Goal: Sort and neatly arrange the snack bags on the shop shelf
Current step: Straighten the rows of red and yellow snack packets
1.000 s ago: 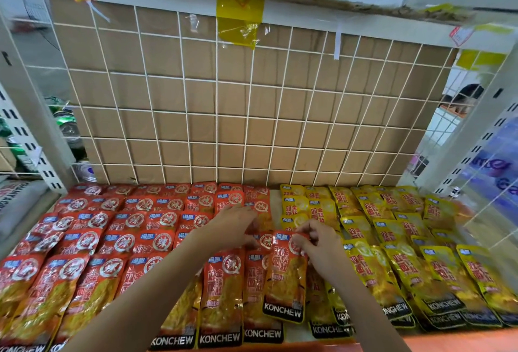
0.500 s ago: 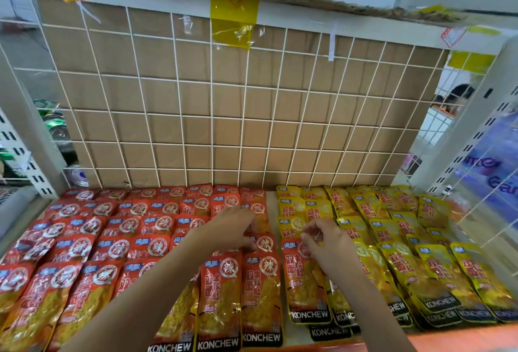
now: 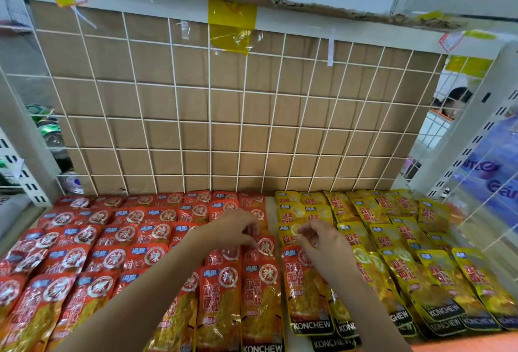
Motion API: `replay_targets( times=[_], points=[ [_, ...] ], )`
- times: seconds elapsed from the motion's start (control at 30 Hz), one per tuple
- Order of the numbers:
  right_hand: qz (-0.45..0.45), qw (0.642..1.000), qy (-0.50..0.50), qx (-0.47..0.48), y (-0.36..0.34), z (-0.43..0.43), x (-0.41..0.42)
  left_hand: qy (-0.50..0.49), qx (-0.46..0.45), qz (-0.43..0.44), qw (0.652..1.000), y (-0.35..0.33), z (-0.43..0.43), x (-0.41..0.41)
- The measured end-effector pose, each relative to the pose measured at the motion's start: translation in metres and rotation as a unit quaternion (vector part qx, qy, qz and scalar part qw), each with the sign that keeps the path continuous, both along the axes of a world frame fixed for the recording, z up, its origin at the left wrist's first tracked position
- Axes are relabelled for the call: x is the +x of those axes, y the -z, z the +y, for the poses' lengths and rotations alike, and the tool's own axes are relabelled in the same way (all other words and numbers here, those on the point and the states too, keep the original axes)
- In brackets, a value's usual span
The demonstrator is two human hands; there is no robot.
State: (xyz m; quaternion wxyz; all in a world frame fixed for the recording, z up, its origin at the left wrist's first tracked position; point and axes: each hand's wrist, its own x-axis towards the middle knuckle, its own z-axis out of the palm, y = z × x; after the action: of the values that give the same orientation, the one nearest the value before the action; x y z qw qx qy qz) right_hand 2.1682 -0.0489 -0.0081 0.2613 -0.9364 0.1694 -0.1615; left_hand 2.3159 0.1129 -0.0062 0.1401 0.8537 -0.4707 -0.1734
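Nearest the viewer, at 6 o'clock, the front row of snack bags lies flat on the shelf (image 3: 270, 208), with the black "KONCHEW" bands at the near ends. The red snack bags (image 3: 120, 239) fill the field from 7 to 9 o'clock; the yellow snack bags (image 3: 437, 276) fill it from 3 to 5 o'clock. One red bag (image 3: 304, 292) lies at the border, overlapping yellow bags on its 3 o'clock side. Two bare forearms enter from 6 o'clock. The right hand (image 3: 322, 242) has its fingers curled over the far end of this red bag; whether they grip it cannot be told. The left hand (image 3: 235, 227), just beside it at 9 o'clock, has its fingers curled, with the tips at the top edge of a red bag in the next row back; a pinch cannot be confirmed. A pale strip of bare shelf separates the far rows of the two colours. Behind them a white wire grid (image 3: 209, 127) stands upright against a cardboard panel (image 3: 193, 104). A piece of yellow tape (image 3: 231, 26) hangs at 12 o'clock.
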Motion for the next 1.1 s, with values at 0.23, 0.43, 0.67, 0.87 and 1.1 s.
replay_targets(
  times=[0.23, 0.43, 0.67, 0.87, 1.1],
  points=[
    [-0.004, 1.000, -0.002, 0.004, 0.002, -0.002, 0.006, -0.057, -0.101, 0.046, 0.992, 0.005, -0.002, 0.016],
    [0.004, 1.000, -0.005, 0.007, 0.006, -0.003, 0.014, -0.094, -0.152, 0.043, 0.983, 0.004, 0.008, 0.030],
    [0.013, 0.999, -0.027, -0.015, 0.006, 0.001, 0.024, -0.122, -0.159, 0.040, 0.979, -0.003, 0.024, 0.042],
    [0.032, 0.999, -0.038, -0.018, 0.008, 0.002, 0.035, -0.036, -0.057, -0.030, 0.997, 0.003, 0.009, 0.030],
    [0.054, 0.997, -0.037, -0.029, 0.007, 0.002, 0.047, -0.003, -0.020, -0.088, 0.996, 0.011, -0.002, 0.029]
  ],
)
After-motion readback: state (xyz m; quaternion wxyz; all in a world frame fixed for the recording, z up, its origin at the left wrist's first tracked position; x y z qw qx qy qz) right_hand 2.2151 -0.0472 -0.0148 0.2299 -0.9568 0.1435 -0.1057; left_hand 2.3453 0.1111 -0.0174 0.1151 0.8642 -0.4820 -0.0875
